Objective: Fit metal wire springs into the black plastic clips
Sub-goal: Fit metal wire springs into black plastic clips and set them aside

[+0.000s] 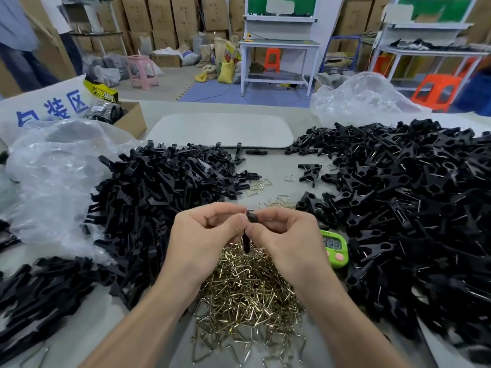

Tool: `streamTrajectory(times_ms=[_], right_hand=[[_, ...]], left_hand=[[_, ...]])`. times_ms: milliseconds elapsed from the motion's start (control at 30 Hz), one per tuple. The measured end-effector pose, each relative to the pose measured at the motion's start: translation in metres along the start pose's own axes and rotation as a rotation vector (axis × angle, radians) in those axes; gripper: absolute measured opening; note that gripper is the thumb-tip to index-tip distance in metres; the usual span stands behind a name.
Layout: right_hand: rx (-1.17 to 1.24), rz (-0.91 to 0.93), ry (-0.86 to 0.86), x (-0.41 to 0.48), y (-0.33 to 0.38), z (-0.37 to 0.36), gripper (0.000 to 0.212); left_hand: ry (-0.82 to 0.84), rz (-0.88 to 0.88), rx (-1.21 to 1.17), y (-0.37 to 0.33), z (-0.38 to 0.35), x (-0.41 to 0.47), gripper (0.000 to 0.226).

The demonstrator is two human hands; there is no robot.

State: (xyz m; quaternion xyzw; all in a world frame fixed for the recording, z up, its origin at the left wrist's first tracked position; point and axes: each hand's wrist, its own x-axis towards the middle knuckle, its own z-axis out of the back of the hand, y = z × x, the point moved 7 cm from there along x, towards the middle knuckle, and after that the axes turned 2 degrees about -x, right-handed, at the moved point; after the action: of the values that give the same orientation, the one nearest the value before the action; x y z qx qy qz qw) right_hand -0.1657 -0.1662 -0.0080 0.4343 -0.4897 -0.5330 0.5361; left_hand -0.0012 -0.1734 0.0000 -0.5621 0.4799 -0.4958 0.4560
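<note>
- Where the two hands meet over the middle of the desk (268, 166), one black plastic clip (246, 241) is held between them. Its long axis is set near upright in the view, with the thicker head up at the fingertips and the slim tail pointing down toward the wearer.
- The left hand (204, 235) is seen with fingers curled, the clip's head pinched from the left. The right hand (284, 235) is curled likewise, and the same head is pinched from the right.
- Whether a spring is seated in the held clip cannot be told.
- Below the hands a heap of brass-coloured wire springs (247, 293) is spread on the desk, and a few loose springs (261, 184) are scattered beyond the fingertips.
- Across the desk are found a crumpled clear bag (53, 176), a heap of bare clips (148, 197), a green timer (335, 247) just beside the right wrist, and a larger heap of clips (411, 208) in which wire can be seen.
- Farther back an open cardboard box (130, 120), a flat grey tray (220, 130) and a second clear bag (364, 99) are laid.
- Behind the desk, stacked cartons (159, 17), a pink stool (142, 71), a white workbench (276, 62) and an orange stool (438, 92) are seen.
</note>
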Motion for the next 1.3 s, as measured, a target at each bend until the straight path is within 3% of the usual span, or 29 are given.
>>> streamTrajectory(times_ms=[300, 533, 833, 1033, 1300], right_hand=[[0.010, 0.065, -0.054, -0.001, 0.004, 0.007, 0.026], [-0.033, 0.067, 0.059, -0.001, 0.007, 0.003, 0.016], [0.034, 0.016, 0.043, 0.002, 0.003, 0.009, 0.019], [-0.084, 0.054, 0.034, -0.002, 0.008, 0.009, 0.020], [-0.216, 0.079, 0.010, -0.005, 0.014, 0.010, 0.014]], left_hand=[[0.031, 0.021, 0.026, 0.001, 0.000, 0.003, 0.026], [0.054, 0.026, 0.018, 0.004, 0.001, 0.003, 0.033], [0.113, 0.062, -0.023, 0.002, -0.005, -0.001, 0.023], [0.103, 0.043, -0.020, 0.001, -0.007, -0.001, 0.014], [0.019, -0.016, -0.004, -0.004, -0.003, -0.002, 0.028]])
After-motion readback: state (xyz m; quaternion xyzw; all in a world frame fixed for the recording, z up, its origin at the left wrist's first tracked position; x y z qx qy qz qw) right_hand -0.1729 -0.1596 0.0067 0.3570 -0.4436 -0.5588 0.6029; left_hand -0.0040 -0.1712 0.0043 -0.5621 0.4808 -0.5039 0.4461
